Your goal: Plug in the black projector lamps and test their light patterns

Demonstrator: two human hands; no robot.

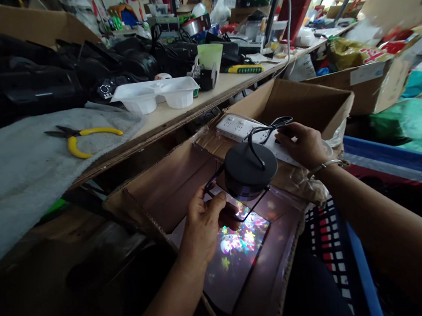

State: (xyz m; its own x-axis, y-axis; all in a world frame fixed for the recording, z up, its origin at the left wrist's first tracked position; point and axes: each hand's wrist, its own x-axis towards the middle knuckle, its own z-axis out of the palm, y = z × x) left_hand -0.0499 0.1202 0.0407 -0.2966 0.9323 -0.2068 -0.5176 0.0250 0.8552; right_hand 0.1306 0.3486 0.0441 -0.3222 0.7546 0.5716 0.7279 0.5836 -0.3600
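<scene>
My left hand [207, 218] is closed on the thin black bracket of a round black projector lamp [250, 166]. The lamp is lit and faces down, throwing coloured star and figure patterns onto a pale sheet [230, 280] inside an open cardboard box [152, 186]. A black cord [260, 133], partly bundled, rises from the lamp's back toward the power strip. My right hand [306, 143] is at the white power strip [236, 127], its fingers pinched on what looks like the cord's black plug, mostly hidden by the fingers. The strip lies across the box's flap.
Yellow-handled pliers [79, 136] lie on a grey cloth [13, 163] at left. On the bench stand a white plastic tray [158, 93], a green cup [211, 57], a yellow-green cutter [244, 69] and piled black housings [37, 77]. A blue crate [397, 154] sits at right.
</scene>
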